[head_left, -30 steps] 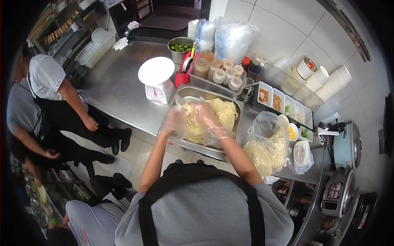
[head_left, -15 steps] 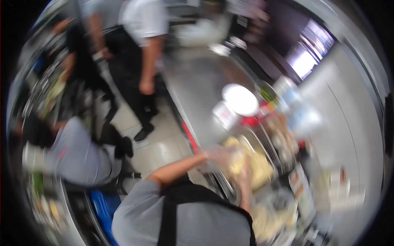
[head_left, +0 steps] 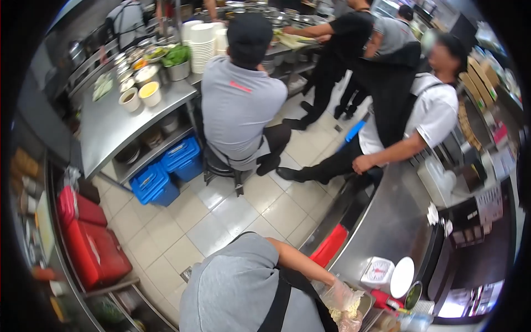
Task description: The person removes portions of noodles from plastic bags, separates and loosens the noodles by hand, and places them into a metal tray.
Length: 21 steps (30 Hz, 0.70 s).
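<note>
My left hand (head_left: 342, 294), in a clear plastic glove, reaches in from the left over a metal tray (head_left: 367, 303) at the bottom right. Its fingers curl around a clump of pale yellow, noodle-like food (head_left: 333, 313). Close below it, my right hand (head_left: 350, 321), also gloved, grips the same food; the frame edge partly cuts it off. Just beyond the tray stand a white dial scale (head_left: 379, 271) and a round white plate (head_left: 402, 278).
A steel counter (head_left: 381, 216) curves away ahead. A person in white (head_left: 409, 127) leans by it; another person (head_left: 238, 105) sits on a stool. Blue bins (head_left: 155, 185) stand under the left table (head_left: 119, 141). A red container (head_left: 99, 252) is on the left.
My view has swung left, so the tray and hands now sit lower in the frame. Both hands stay at the yellow food. The white plate still stands beside the scale.
</note>
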Available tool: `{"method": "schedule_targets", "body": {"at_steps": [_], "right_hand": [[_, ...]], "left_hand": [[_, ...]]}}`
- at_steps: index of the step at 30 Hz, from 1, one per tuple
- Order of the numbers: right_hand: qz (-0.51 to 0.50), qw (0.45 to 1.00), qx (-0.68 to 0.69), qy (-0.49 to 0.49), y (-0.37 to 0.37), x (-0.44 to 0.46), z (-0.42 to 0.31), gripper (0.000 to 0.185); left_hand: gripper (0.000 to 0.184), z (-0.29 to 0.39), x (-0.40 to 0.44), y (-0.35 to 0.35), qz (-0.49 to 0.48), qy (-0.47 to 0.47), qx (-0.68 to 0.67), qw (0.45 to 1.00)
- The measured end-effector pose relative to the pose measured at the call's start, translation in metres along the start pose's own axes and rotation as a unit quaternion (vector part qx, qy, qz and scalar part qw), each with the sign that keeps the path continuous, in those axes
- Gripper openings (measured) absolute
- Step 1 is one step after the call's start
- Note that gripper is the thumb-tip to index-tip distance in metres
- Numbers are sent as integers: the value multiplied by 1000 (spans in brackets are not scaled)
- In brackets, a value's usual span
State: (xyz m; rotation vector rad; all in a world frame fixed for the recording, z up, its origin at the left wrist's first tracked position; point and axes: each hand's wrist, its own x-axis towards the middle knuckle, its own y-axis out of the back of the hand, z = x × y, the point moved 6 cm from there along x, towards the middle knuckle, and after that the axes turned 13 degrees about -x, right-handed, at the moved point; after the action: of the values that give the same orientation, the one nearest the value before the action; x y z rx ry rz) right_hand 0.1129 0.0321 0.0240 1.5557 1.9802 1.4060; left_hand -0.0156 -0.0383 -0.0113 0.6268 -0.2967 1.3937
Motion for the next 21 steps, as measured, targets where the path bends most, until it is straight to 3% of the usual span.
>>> {"method": "schedule_targets", "body": {"at_steps": [9, 21], "right_hand": [[-82, 992, -56, 72, -84, 25, -46, 81], [-112, 987, -80, 80, -112, 32, -56, 78]], "left_hand": [[62, -5, 13, 20, 72, -7, 28, 997], [53, -2, 17, 27, 97, -26, 29, 994]]}}
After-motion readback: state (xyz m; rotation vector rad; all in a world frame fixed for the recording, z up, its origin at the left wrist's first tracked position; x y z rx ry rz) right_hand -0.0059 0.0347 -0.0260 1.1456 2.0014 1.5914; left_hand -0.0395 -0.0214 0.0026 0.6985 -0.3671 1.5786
